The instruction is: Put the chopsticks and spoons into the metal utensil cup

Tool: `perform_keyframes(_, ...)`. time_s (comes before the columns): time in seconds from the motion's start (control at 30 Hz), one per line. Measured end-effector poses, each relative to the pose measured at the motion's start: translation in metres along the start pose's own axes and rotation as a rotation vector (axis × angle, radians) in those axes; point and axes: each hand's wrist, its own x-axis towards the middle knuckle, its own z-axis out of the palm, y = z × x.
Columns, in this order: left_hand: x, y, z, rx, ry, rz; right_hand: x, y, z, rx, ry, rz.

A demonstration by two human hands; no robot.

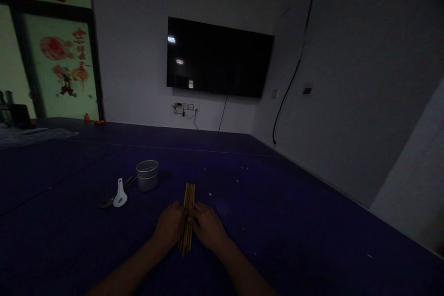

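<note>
A bundle of several wooden chopsticks (189,194) lies on the dark blue surface, pointing away from me. My left hand (170,223) closes on its left side, fingers curled. From the right, my right hand (208,225) presses against the same bundle, its thumb and fingers closed on the sticks. The lower ends of the chopsticks fan out slightly between my wrists. Left of the hands stands a grey metal cup (147,176), upright. Beside it rest a white soup spoon (120,198) and a dark metal spoon (107,203), partly under the white one.
The blue surface (294,222) stretches to the walls, with small white scraps (210,194) on it. Clear plastic sheeting (38,136) lies at far left, near small orange objects (99,122). A black cable (291,83) hangs along the right wall. A television (218,58) hangs at the back.
</note>
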Motion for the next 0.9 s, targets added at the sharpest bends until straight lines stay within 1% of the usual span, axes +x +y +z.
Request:
perform_keyframes(0.17, -0.003, 0.004, -0.003, 0.028, -0.01, 0.007, 0.0, -0.002, -0.002, 0.005, -0.012, 0.013)
perform_keyframes(0.37, -0.011, 0.01, -0.005, 0.048, 0.009, -0.015, -0.001, -0.002, -0.002, 0.028, -0.009, -0.019)
perform_keyframes(0.63, -0.011, 0.012, -0.012, 0.012, -0.047, 0.003, -0.001, -0.002, -0.003, 0.03, -0.012, -0.016)
perform_keyframes(0.9, -0.01, 0.01, -0.006, -0.012, -0.024, 0.031, -0.002, -0.002, -0.002, 0.046, -0.01, -0.001)
